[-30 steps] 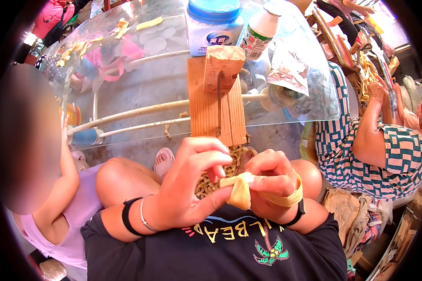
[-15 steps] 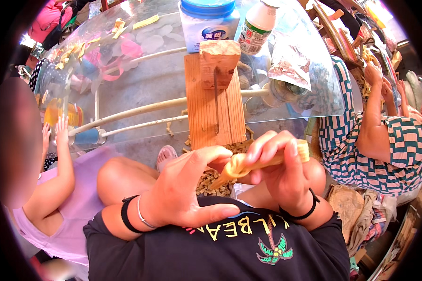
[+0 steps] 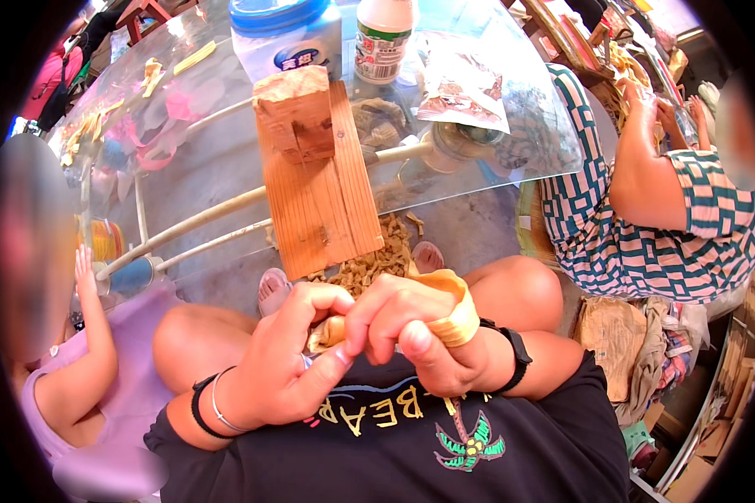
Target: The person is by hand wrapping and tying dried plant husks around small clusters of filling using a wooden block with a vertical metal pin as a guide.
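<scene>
Pinching folded end of strip between thumb and fingers: left hand, on near side of board. Right hand touching it, fingers curled, strip curving over back of hand; cannot tell whether right fingertips also grip. Strip nearer than board, just past scraps heaped at board's near end. Block on board's far part. Beyond board: tub, bottle. Packet far right of board, on glass tabletop.
</scene>
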A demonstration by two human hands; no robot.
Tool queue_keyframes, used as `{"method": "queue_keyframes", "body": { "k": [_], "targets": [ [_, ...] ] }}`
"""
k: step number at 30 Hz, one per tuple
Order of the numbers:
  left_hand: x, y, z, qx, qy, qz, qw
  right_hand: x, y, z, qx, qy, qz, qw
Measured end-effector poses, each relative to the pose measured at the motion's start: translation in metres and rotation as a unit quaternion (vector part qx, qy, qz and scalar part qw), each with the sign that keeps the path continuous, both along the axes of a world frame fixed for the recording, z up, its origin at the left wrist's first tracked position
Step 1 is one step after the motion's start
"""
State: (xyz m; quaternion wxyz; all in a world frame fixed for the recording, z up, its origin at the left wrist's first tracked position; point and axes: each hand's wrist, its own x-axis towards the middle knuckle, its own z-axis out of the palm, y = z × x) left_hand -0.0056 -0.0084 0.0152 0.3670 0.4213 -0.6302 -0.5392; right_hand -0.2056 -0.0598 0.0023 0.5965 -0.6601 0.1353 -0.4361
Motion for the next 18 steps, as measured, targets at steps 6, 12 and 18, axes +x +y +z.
{"method": "queue_keyframes", "body": {
  "k": [6, 12, 18],
  "targets": [
    [-0.002, 0.002, -0.006, -0.235, -0.130, 0.024, 0.963, 0.000, 0.007, 0.002, 0.199, -0.032, 0.039, 0.979],
    [0.005, 0.008, -0.008, -0.155, 0.032, 0.035, 0.987, 0.003, 0.012, 0.004, 0.318, -0.090, 0.089, 0.939],
    [0.019, 0.017, -0.010, -0.043, 0.047, 0.036, 0.997, -0.003, 0.008, -0.007, 0.287, -0.153, -0.014, 0.946]
  ]
}}
